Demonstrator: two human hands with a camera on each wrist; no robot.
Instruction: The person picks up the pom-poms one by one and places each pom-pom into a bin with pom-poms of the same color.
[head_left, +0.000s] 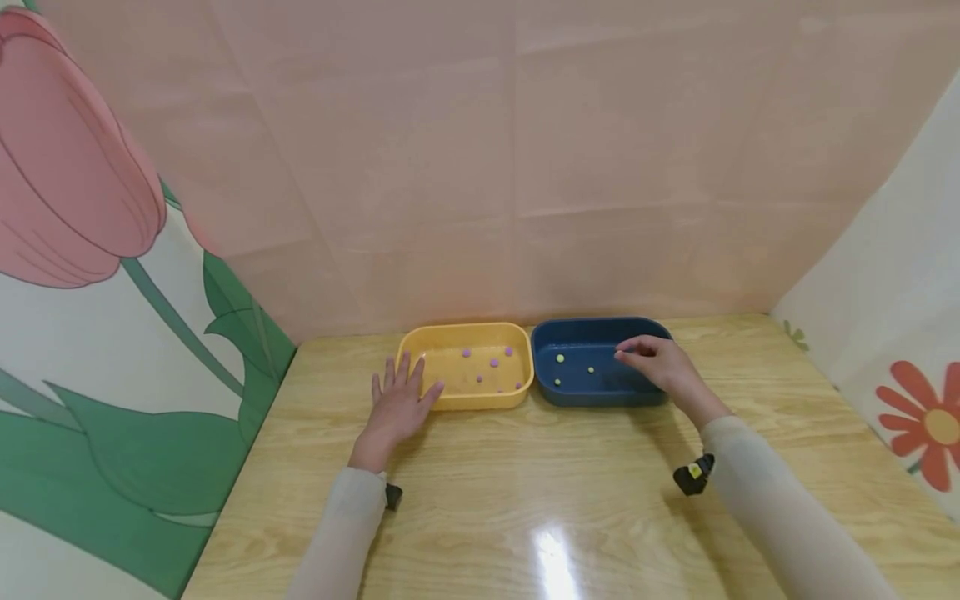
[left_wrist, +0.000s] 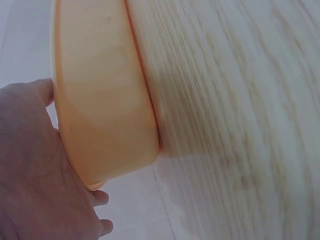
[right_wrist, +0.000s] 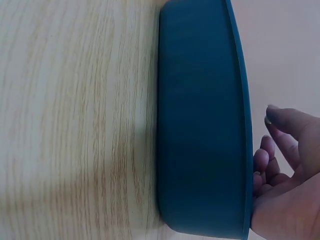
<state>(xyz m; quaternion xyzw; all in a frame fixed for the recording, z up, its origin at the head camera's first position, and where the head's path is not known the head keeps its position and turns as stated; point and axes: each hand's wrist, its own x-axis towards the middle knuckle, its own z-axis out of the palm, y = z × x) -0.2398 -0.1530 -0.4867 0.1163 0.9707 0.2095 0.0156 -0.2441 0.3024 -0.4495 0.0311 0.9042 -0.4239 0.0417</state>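
Observation:
My left hand [head_left: 393,408], fingers spread and straight, rests on the left end of a yellow tray [head_left: 463,402]. In the left wrist view its thumb and palm lie along the rim of that tray [left_wrist: 102,95]. Several small purple balls [head_left: 494,362] are scattered inside. Over the right part of a dark blue tray [head_left: 600,399] is my right hand [head_left: 663,362], thumb and index fingertips together, other fingers curled. I cannot tell whether a small ball is between those tips. Small yellow-green balls [head_left: 560,358] lie in the blue tray. The right wrist view shows the blue tray's outer wall [right_wrist: 200,120].
Both trays stand side by side at the back of a wooden table [head_left: 480,483], close to a pink backdrop [head_left: 420,167]. Panels with a large tulip [head_left: 67,158] and a red flower [head_left: 937,425] rise at the left and right.

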